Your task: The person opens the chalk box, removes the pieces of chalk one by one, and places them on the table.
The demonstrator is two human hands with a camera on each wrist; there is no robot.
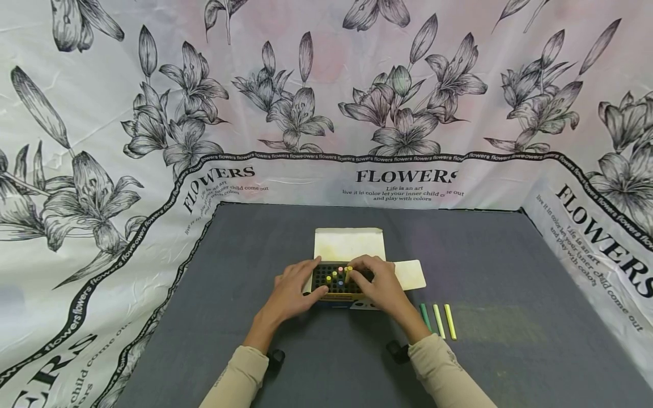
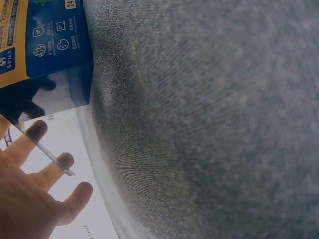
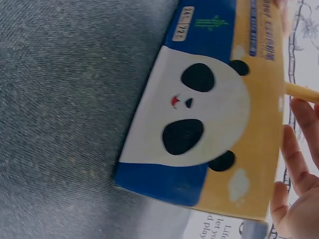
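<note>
A chalk box (image 1: 336,297) with a panda face (image 3: 199,114) on its front stands on the grey cloth, its holed black insert (image 1: 318,276) facing up. Several chalk sticks, yellow, pink and blue, poke out of the holes. Between thumb and fingers, my right hand (image 1: 380,279) pinches a yellow chalk stick (image 3: 300,91), upright over the insert's right part. My left hand (image 1: 292,286) rests at the box's left end, thumb by the front edge and index finger near the back. In the left wrist view, its other fingers (image 2: 50,175) are straight and spread beside the box.
The white lid (image 1: 349,243) stands raised behind the box, and a white side flap (image 1: 410,274) sticks out to the right. On the cloth, right of my forearm, lie a green (image 1: 425,317), a pale yellow (image 1: 439,321) and a yellow chalk stick (image 1: 450,322). Flower-printed sheets (image 1: 301,181) surround the table.
</note>
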